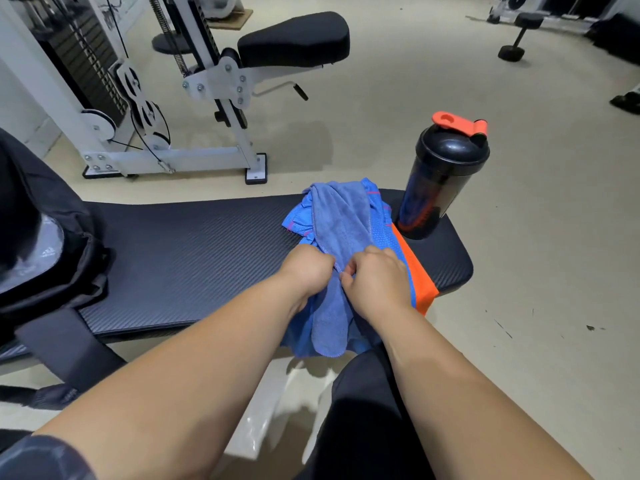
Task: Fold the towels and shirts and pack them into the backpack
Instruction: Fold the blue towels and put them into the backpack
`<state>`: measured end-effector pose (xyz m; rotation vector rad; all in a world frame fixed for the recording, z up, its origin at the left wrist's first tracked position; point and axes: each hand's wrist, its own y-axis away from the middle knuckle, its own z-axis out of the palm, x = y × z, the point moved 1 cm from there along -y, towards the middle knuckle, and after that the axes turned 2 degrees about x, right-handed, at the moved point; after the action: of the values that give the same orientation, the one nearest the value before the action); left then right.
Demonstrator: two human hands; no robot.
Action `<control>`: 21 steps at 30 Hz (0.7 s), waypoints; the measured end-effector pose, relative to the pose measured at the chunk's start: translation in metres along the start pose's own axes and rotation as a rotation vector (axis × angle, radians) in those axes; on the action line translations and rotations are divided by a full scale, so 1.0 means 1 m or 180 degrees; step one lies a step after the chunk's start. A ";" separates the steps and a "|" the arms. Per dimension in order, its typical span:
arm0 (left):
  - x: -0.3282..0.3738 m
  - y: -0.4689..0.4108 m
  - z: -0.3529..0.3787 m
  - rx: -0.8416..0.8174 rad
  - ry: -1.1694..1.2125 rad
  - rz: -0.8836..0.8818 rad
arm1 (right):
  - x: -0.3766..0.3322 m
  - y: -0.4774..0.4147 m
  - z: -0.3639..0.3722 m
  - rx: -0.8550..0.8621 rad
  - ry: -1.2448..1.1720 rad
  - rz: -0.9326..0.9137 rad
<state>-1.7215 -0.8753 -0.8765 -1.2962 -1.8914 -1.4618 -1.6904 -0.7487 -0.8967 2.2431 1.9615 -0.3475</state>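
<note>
Towel [341,220], blue and rumpled, lies in a long strip across the right end of the black padded worktop [194,258], its near end hanging over the front edge at six o'clock. Under it is a shirt [381,233] of blue mesh with an orange panel, which shows past the towel at three o'clock and also spills over the front edge.

Both hands meet on the towel about halfway along it. The left hand [308,268] is curled into a fist, clutching the cloth's left edge. The right hand [377,278], touching it at three o'clock, has its fingers bent and seems to pinch a fold of the same towel, though the fingertips are partly buried in the fabric.

A black shaker bottle [440,181] with an orange flip lid stands upright on the worktop at one o'clock of the towel, just beside the shirt. A dark backpack [52,244] sits on the far left end of the worktop, at nine o'clock and well apart from the cloth.

Behind the worktop, at eleven o'clock, a white gym machine [214,81] with a black seat pad stands on the pale floor [519,271]. A dumbbell [519,36] lies at the far two o'clock.
</note>
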 end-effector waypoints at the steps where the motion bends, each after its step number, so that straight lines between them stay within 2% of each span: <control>1: -0.001 0.000 0.001 0.0003 0.0032 -0.0002 | 0.001 0.000 0.001 -0.0012 -0.0087 0.0011; 8: 0.006 -0.008 0.009 0.0307 0.0416 -0.0053 | 0.005 0.007 -0.001 -0.0160 -0.0748 -0.0133; 11: 0.005 -0.010 0.011 0.0263 0.0776 -0.0108 | 0.009 0.010 -0.002 0.0005 -0.0998 -0.0116; 16: 0.013 0.007 -0.014 0.0389 0.0936 0.0563 | 0.019 0.010 -0.013 0.0720 -0.1386 -0.0035; 21: 0.025 0.042 -0.062 0.0323 0.1664 0.1028 | 0.010 0.007 -0.018 0.0792 -0.1616 -0.0374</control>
<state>-1.7098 -0.9214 -0.8131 -0.9901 -1.3306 -1.3483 -1.6814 -0.7360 -0.8826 1.9057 1.8463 -1.1066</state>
